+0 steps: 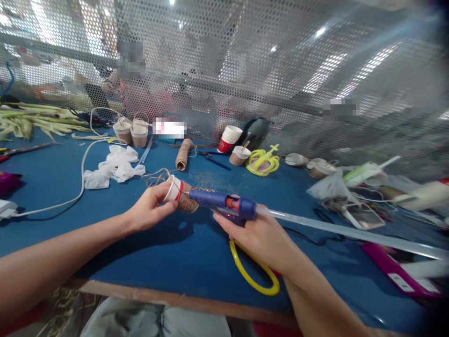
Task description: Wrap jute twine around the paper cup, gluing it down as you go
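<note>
My left hand holds a paper cup by its white rim, tilted on its side. Brown twine is wrapped round the cup's lower part, and a loose strand loops above the rim. In my right hand is a blue glue gun with a long clear glue stick out of its back. The gun's nozzle is at the cup's twine-covered side; whether it touches cannot be made out. Under my right wrist lie scissors with a yellow handle. A roll of twine rests behind the cup.
White crumpled bags and twine-wrapped cups are at the back left. Pliers, stacked cups and a yellow crown-shaped piece stand near the mesh screen. Clutter and a purple power strip lie right.
</note>
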A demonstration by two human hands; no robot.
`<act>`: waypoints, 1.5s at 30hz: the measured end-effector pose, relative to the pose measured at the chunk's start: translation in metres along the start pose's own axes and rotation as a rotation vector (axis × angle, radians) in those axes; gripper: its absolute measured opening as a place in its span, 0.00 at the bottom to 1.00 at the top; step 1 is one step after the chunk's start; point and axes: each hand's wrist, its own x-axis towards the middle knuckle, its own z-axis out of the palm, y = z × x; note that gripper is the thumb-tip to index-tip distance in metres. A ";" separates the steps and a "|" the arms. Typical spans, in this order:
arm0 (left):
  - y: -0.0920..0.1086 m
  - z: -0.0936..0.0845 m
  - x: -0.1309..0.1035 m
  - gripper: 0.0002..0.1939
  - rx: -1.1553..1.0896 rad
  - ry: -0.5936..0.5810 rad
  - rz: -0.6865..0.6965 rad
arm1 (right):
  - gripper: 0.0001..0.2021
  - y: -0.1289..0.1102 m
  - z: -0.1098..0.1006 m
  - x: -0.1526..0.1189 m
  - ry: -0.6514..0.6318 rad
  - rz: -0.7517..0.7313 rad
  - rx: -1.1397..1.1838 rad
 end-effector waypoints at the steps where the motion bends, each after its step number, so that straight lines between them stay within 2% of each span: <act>1: 0.000 0.000 0.000 0.12 0.007 -0.001 0.003 | 0.08 -0.001 0.000 0.000 -0.002 -0.018 0.003; 8: 0.002 -0.002 0.000 0.10 0.080 -0.008 0.066 | 0.08 -0.002 0.000 -0.001 0.023 -0.024 -0.008; 15: 0.005 -0.004 0.001 0.11 0.166 -0.027 0.135 | 0.08 -0.008 -0.006 -0.001 -0.023 0.009 0.064; 19: 0.006 -0.003 0.001 0.10 0.176 -0.032 0.141 | 0.08 -0.010 -0.007 0.000 -0.013 0.016 0.031; 25: 0.007 -0.003 0.001 0.10 0.217 -0.021 0.154 | 0.07 -0.012 -0.010 -0.001 -0.073 0.042 0.081; 30: 0.007 -0.003 0.001 0.10 0.206 -0.040 0.174 | 0.08 -0.009 -0.006 -0.002 -0.039 0.065 0.073; 45: 0.009 -0.002 0.001 0.11 0.213 -0.042 0.168 | 0.07 -0.011 -0.010 -0.002 -0.055 0.045 0.055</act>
